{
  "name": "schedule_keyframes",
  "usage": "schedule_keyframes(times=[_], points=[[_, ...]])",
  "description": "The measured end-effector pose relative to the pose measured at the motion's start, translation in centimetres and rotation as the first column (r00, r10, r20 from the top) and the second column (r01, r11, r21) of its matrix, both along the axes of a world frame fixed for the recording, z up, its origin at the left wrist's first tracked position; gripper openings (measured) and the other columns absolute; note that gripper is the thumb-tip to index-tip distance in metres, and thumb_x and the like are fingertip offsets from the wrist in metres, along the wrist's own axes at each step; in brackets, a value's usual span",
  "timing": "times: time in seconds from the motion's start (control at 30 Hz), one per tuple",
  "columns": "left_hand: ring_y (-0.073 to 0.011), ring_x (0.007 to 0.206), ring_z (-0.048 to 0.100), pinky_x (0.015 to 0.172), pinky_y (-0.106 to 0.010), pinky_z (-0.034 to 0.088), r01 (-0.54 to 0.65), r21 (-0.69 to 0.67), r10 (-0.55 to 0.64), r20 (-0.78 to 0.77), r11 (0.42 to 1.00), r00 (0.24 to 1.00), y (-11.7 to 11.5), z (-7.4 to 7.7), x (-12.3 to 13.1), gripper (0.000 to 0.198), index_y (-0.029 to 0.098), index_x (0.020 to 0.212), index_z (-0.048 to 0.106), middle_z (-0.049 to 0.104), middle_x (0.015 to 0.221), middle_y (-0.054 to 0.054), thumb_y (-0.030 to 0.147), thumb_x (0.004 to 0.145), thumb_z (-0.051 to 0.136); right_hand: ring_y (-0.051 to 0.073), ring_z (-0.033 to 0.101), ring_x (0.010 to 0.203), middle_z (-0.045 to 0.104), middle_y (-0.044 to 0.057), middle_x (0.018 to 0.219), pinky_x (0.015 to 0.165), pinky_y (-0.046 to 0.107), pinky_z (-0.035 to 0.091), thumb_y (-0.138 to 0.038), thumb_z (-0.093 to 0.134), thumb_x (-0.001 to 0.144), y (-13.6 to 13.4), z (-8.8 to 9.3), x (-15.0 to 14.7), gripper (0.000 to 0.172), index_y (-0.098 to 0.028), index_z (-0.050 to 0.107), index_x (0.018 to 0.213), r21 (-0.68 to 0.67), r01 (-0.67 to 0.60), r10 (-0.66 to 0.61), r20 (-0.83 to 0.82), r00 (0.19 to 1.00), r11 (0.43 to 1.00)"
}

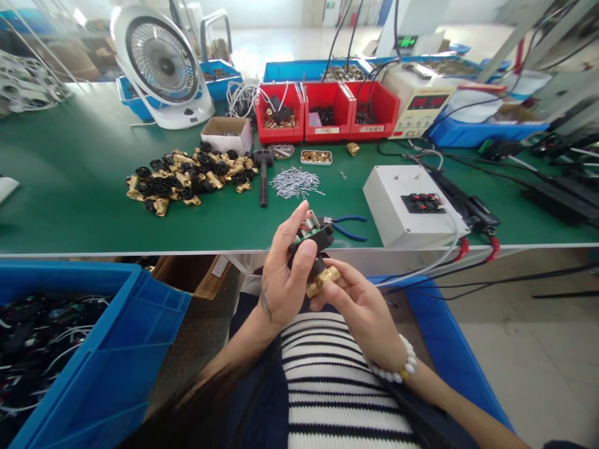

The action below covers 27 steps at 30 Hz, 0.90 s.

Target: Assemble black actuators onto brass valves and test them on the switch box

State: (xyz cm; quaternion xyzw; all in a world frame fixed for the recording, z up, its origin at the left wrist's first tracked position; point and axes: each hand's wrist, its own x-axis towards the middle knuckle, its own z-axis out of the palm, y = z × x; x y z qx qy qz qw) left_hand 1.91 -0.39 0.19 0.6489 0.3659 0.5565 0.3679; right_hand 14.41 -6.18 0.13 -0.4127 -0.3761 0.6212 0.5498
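Note:
In front of my chest, my left hand (289, 268) is wrapped round a black actuator housing (322, 238) with a green circuit board (306, 229) showing in its top. Below it, my right hand (358, 299) pinches a brass valve body (322, 282), fingers on its near end. Housing and valve body meet at a black collar; whether they are fastened cannot be seen. Just beyond my hands, blue-handled pliers (350, 228) lie on the green bench (224, 231). A pile of thin metal pins (296, 183) lies further back, beside a black-handled hammer (264, 178).
Brass valves with black tops (187, 178) are heaped at left. Red bins (327, 115), a white fan (163, 62) and a power supply (416, 103) stand behind. A grey-white box (412, 206) with cables is at right. Blue crates (154, 324) flank my lap.

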Motion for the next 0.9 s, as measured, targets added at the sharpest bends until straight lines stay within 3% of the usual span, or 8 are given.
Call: schedule_keyframes(times=[0.1,0.23,0.33,0.43,0.53,0.67,0.77,0.9], points=[[-0.0207,0.130,0.053,0.115,-0.037,0.038,-0.028,0.006,0.028,0.000,1.000,1.000,-0.3,-0.1,0.1,0.047,0.026,0.143,0.047,0.057,0.143,-0.006,0.045,0.100,0.043,0.011,0.064,0.064,0.069,0.001,0.086,0.065,0.026,0.057,-0.040,0.074,0.083,0.1,-0.2,-0.1,0.036,-0.020,0.062,0.111,-0.028,-0.023,0.022,-0.026,0.999,0.999],[-0.0207,0.128,0.055,0.114,-0.038,0.040,-0.064,-0.117,0.069,0.043,0.991,0.997,-0.7,-0.1,0.2,0.043,0.025,0.139,0.052,0.059,0.140,-0.006,0.042,0.101,0.042,0.011,0.065,0.065,0.070,0.001,0.087,0.065,0.025,0.058,-0.041,0.075,0.081,0.0,-0.1,-0.5,0.037,-0.021,0.061,0.109,-0.006,0.026,-0.026,0.017,1.000,1.000],[-0.0215,0.132,0.052,0.117,-0.040,0.038,0.009,-0.137,-0.004,0.037,0.991,0.999,-0.5,-0.1,-0.2,0.043,0.027,0.140,0.051,0.057,0.142,-0.004,0.044,0.102,0.040,0.011,0.066,0.067,0.069,0.001,0.087,0.066,0.025,0.057,-0.040,0.077,0.080,0.1,0.1,-0.7,0.038,-0.022,0.061,0.109,-0.005,0.028,-0.027,0.034,0.999,1.000],[-0.0247,0.143,0.040,0.121,-0.044,0.031,0.085,-0.038,-0.089,-0.101,0.996,0.991,0.1,0.1,-1.1,0.054,0.028,0.147,0.040,0.044,0.153,-0.006,0.052,0.099,0.042,0.011,0.064,0.065,0.069,0.001,0.084,0.065,0.025,0.056,-0.043,0.074,0.082,0.5,0.2,-0.4,0.036,-0.020,0.063,0.109,-0.024,0.026,-0.026,0.000,1.000,0.999],[-0.0307,0.148,0.029,0.122,-0.049,0.027,0.046,0.100,-0.011,-0.317,0.994,0.948,0.2,0.3,-1.8,0.077,0.026,0.150,0.035,0.033,0.158,-0.011,0.061,0.086,0.061,0.011,0.060,0.065,0.069,0.003,0.086,0.063,0.025,0.053,-0.048,0.069,0.084,0.9,0.4,0.2,0.037,-0.019,0.064,0.107,-0.050,0.108,-0.108,0.001,0.994,0.993],[-0.0295,0.138,0.043,0.114,-0.048,0.039,0.060,0.152,0.016,-0.457,0.986,0.889,-0.6,0.6,-1.8,0.084,0.030,0.151,0.029,0.044,0.146,-0.012,0.049,0.082,0.073,0.016,0.064,0.080,0.071,0.005,0.095,0.072,0.028,0.053,-0.051,0.070,0.083,0.8,0.4,0.8,0.042,-0.021,0.063,0.113,-0.030,0.226,-0.223,0.086,0.971,0.974],[-0.0279,0.131,0.048,0.109,-0.045,0.046,0.034,0.212,0.068,-0.457,0.977,0.887,-1.0,0.6,-1.4,0.086,0.029,0.151,0.027,0.048,0.141,-0.012,0.042,0.081,0.076,0.018,0.066,0.082,0.070,0.004,0.092,0.075,0.031,0.054,-0.051,0.071,0.082,0.4,0.3,0.9,0.042,-0.023,0.062,0.112,0.000,0.207,-0.206,0.118,0.971,0.978],[-0.0259,0.116,0.058,0.100,-0.042,0.054,-0.051,0.275,0.160,-0.391,0.960,0.906,-1.4,0.8,-0.9,0.080,0.027,0.143,0.038,0.053,0.124,-0.010,0.039,0.075,0.078,0.020,0.065,0.088,0.068,0.004,0.096,0.081,0.035,0.054,-0.055,0.064,0.087,0.6,0.4,1.3,0.035,-0.026,0.064,0.106,0.118,0.202,-0.222,0.198,0.955,0.972]])
